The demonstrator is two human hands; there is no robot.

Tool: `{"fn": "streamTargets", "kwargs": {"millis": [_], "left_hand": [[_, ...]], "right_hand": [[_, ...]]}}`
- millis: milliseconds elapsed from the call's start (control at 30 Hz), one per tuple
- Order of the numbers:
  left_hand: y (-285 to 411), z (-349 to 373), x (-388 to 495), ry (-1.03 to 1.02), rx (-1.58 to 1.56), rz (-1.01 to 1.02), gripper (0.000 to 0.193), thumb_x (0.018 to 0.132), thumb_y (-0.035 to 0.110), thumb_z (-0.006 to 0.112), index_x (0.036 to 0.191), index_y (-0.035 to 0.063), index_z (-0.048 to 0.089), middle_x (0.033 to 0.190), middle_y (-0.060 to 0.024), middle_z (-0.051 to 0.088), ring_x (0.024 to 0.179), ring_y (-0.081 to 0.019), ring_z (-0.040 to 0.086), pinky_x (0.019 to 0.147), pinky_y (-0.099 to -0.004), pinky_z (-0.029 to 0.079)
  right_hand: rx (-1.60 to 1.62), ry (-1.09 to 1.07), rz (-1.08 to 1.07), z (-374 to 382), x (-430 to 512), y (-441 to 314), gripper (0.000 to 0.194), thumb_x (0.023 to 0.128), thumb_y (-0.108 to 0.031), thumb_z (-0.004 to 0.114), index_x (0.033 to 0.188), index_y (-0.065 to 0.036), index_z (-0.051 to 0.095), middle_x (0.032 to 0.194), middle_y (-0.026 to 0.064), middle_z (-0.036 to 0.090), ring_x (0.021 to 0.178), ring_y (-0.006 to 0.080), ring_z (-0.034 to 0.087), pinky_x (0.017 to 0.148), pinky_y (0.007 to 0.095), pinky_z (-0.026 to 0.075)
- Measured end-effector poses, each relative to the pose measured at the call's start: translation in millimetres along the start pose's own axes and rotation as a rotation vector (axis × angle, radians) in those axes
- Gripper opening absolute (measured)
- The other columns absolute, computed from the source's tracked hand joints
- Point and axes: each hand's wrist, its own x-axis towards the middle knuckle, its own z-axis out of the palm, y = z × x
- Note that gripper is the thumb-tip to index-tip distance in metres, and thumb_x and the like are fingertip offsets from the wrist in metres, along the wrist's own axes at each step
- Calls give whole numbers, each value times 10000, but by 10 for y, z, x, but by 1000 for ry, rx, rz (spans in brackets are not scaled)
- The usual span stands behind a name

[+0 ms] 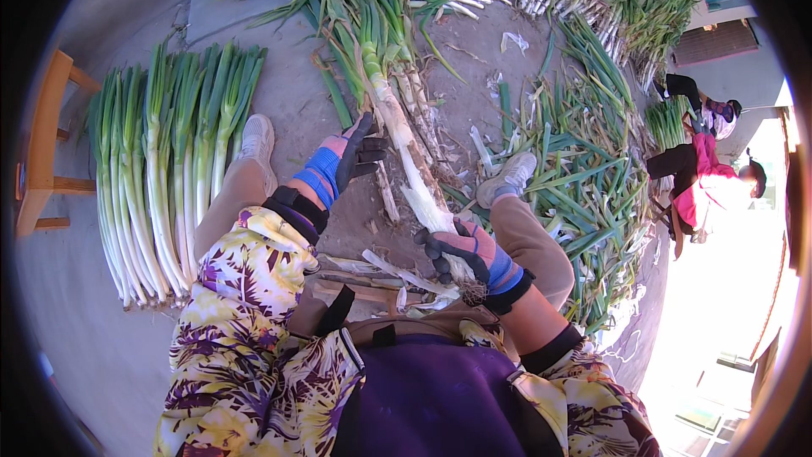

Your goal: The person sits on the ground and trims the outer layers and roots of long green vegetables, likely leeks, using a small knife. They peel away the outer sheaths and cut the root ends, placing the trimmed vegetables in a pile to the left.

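My right hand (466, 252), in a pink, blue and dark glove, grips a large green onion (406, 152) near its root end. The roots (472, 292) hang just below that hand. The stalk slants up and away from me; its lower part is white, and brown outer skin clings higher up. My left hand (355, 155), gloved alike, is left of the stalk, fingers apart and holding nothing. Beyond, more unpeeled green onions (374, 13) lie on the ground. Cleaned green onions (168, 171) with white shafts lie side by side on my left.
A wooden stool (44, 184) stands at far left. Stripped leaves (583, 203) are heaped beyond my right shoe (507, 178). More green onions (602, 0) are piled at upper right. Two people (704, 165) sit at far right. Peeled skins (406, 276) lie before my lap.
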Motion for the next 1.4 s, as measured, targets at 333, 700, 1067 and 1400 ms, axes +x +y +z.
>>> {"fn": "streamTargets", "kwargs": {"millis": [333,700,1067,1400], "left_hand": [[-27,-95,374,-182,-448,160,274,841,352,551,933,94,549,810,-71,599,748,-215,586,715,-376,482],[257,339,-188,-297,-254,449,353,827,277,595,1067,45,477,908,-84,584,808,-180,576,737,-305,476],[231,269,-340,-278,-48,672,362,840,290,574,1083,33,494,949,-77,599,857,-164,565,785,-300,445],[-254,219,-937,-234,-189,583,355,827,155,600,1140,41,479,1026,-36,558,912,-133,542,792,-256,430]], "right_hand": [[-731,19,-164,-150,-193,334,397,750,-294,678,1007,-14,565,808,90,628,726,122,580,686,273,455],[-1228,229,-4,-255,416,612,741,753,-506,576,1267,-22,354,1056,240,557,967,357,548,827,375,432],[-1077,379,-323,-221,647,403,597,736,-468,619,1148,-57,487,1001,192,592,933,316,573,802,348,448],[-772,530,-776,303,522,158,343,813,-218,604,1093,-31,536,972,107,617,902,154,581,802,267,435]]}}
